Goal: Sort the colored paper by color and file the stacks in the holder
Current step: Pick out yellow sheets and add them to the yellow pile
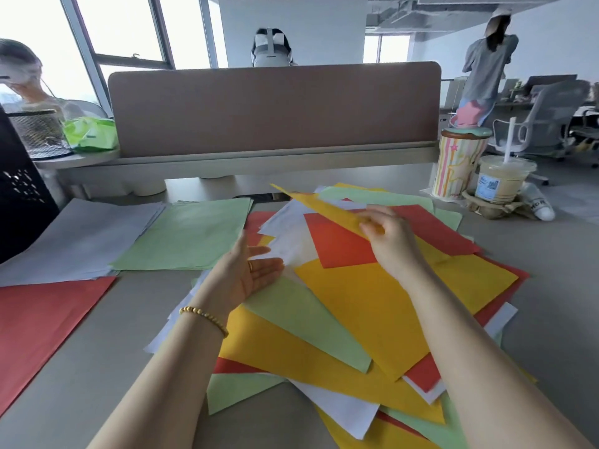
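Observation:
A mixed heap of yellow, red, green and white sheets (356,319) covers the table in front of me. My right hand (389,241) pinches one yellow sheet (321,205), lifted edge-on above the heap. My left hand (246,270) hovers open, palm up, at the heap's left edge. Sorted stacks lie to the left: a green stack (188,234), a pale grey-white stack (74,241) and a red stack (42,325). A black file holder (19,196) stands at the far left edge.
A brown desk divider (275,108) closes the back. A striped cup (457,163) and an iced drink with a straw (502,179) stand at the back right. A mesh basket (39,134) and green packet (90,134) sit back left. People are beyond the divider.

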Tool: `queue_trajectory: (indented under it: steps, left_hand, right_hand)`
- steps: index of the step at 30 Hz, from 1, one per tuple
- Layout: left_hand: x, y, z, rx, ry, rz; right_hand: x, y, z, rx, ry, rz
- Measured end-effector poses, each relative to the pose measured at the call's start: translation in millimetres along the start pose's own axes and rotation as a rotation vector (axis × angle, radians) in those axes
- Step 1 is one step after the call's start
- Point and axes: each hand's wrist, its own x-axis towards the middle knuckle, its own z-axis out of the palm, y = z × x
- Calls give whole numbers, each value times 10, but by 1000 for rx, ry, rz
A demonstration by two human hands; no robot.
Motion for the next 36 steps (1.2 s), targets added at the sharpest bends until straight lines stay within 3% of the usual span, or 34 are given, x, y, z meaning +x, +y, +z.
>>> queue_trajectory:
  steps: [5,8,10,12,15,18,20,22,27,32,36]
  left_hand:
    - [-17,145,-188,-163,-5,-21]
    - [10,169,-362,-21,50,-64]
    - [-28,178,-401,30,34,-84]
    - [-73,148,-348,233,64,-67]
    - [-104,95,-268,495,139,106]
    - [-226,183,-359,406,65,144]
    - [-340,282,-520,359,-18,147]
    - [-464,386,-679,369,-52,147]
    - [-691,587,-1089,507,-19,72]
    - [-805,659,-1472,1069,463,93]
    - [-905,512,-1613,1428,559,175]
  right_hand:
    - [-143,-137,-86,176,-641,60]
    - [-167,-150,-111,184,-808,73]
    - [-169,-151,-120,242,-800,80]
    - [-164,-144,-101,330,-783,125]
    - [-152,-165,-29,447,-698,235]
    - [-97,-91,59,667,-474,461]
    - [-132,-131,87,765,-565,533]
    - [-178,-243,171,583,-649,510]
    - [-307,-754,634,347,-583,427]
    - [-588,-1254,1032,176,-667,318]
    - [-748,-1446,1294,-52,-677,220]
